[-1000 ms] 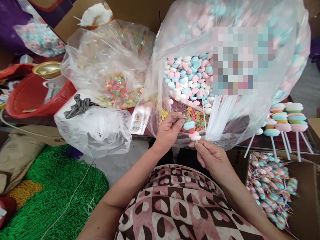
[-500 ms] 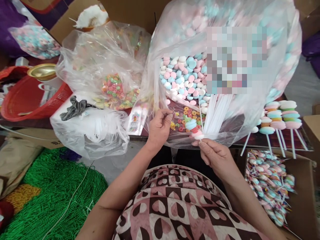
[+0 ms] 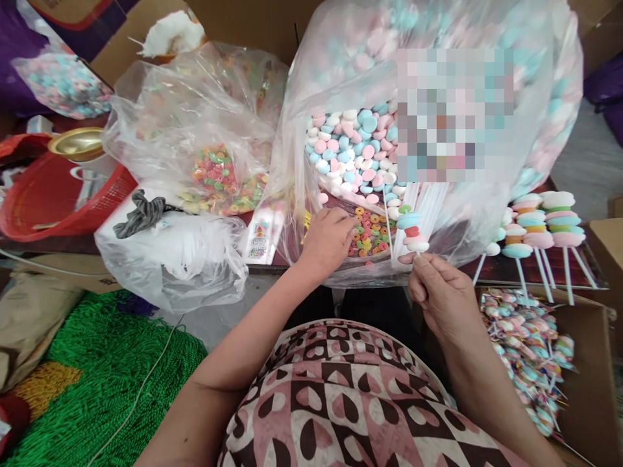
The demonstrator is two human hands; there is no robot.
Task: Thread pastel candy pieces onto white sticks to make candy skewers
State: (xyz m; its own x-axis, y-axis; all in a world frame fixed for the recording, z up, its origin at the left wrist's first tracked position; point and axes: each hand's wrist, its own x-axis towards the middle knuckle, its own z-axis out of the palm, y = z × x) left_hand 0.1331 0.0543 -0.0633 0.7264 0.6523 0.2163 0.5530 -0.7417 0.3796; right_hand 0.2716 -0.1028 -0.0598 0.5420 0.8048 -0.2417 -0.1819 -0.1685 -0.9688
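My right hand point(image 3: 440, 285) pinches the lower end of a candy skewer point(image 3: 413, 232) and holds it upright. On its stick are a white and a pink marshmallow, a red gummy ring, a blue marshmallow and a green gummy ring at the top. My left hand point(image 3: 331, 240) reaches over the loose gummy rings point(image 3: 370, 235) on the table, fingers bent down and slightly apart, fingertips touching the rings. Behind them, pink, white and blue marshmallows point(image 3: 353, 146) spill from a large clear plastic bag point(image 3: 311, 71). A bundle of white sticks point(image 3: 428, 201) lies beside my right hand.
Finished marshmallow skewers point(image 3: 562, 220) stand at the table's right edge. Below them, a cardboard box point(image 3: 591, 363) holds wrapped skewers. Left are bags of gummy rings point(image 3: 214, 168), a white plastic bag point(image 3: 180, 259) and a red basket point(image 3: 104, 201). Green cord point(image 3: 111, 383) heaps on the floor.
My left hand has moved right from above the table onto the gummy rings, its pinch loosened. My right hand has shifted right and tilted the skewer more upright.
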